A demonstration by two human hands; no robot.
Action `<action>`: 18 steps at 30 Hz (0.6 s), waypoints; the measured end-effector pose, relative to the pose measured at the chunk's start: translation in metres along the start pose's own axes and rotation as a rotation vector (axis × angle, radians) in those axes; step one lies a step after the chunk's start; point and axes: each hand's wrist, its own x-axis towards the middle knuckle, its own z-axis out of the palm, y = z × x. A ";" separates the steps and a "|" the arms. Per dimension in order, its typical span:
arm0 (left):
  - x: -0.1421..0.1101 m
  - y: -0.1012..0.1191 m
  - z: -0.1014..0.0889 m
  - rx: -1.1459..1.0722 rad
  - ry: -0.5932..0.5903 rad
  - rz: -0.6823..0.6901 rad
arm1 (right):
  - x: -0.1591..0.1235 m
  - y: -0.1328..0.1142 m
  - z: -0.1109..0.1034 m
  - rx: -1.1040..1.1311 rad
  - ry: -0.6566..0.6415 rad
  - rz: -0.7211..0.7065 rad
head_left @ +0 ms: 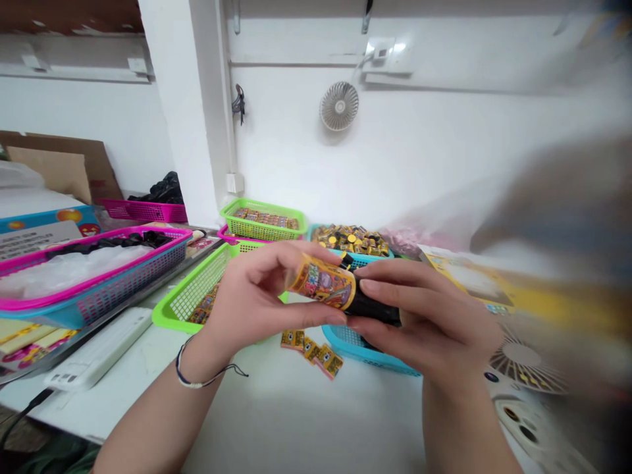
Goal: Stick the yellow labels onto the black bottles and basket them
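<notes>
A white wall (pixel 296 164) with a wall-mounted fan (pixel 339 106) stands behind a white counter (pixel 296 421). Left to right: a pink-and-blue plastic basket (pixel 93 293) holds black items and clear plastic; a green mesh basket (pixel 192 296) sits next. The left hand (pixel 251 296), a cord bracelet (pixel 197 372) at its wrist, grips the yellow printed end of a black cylinder (pixel 323 283). The right hand (pixel 419 309) closes on the black end. Both hands are together, clamped on it above the counter; its long axis runs left to right, tilting slightly downward rightward, printed end nearer the left hand. Small yellow packets (pixel 311 352) lie below, beside a blue mesh basket (pixel 355 349).
</notes>
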 end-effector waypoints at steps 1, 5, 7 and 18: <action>-0.001 0.000 0.002 -0.051 0.021 -0.024 | -0.001 0.001 0.000 0.019 0.016 0.021; -0.003 0.000 0.007 -0.221 0.011 -0.111 | -0.003 0.001 0.004 0.126 0.051 0.077; -0.003 -0.001 0.006 -0.247 0.000 -0.155 | -0.003 0.001 0.007 0.142 0.059 0.068; -0.001 -0.012 -0.007 -0.441 -0.122 -0.370 | -0.008 0.001 0.012 0.104 -0.219 0.197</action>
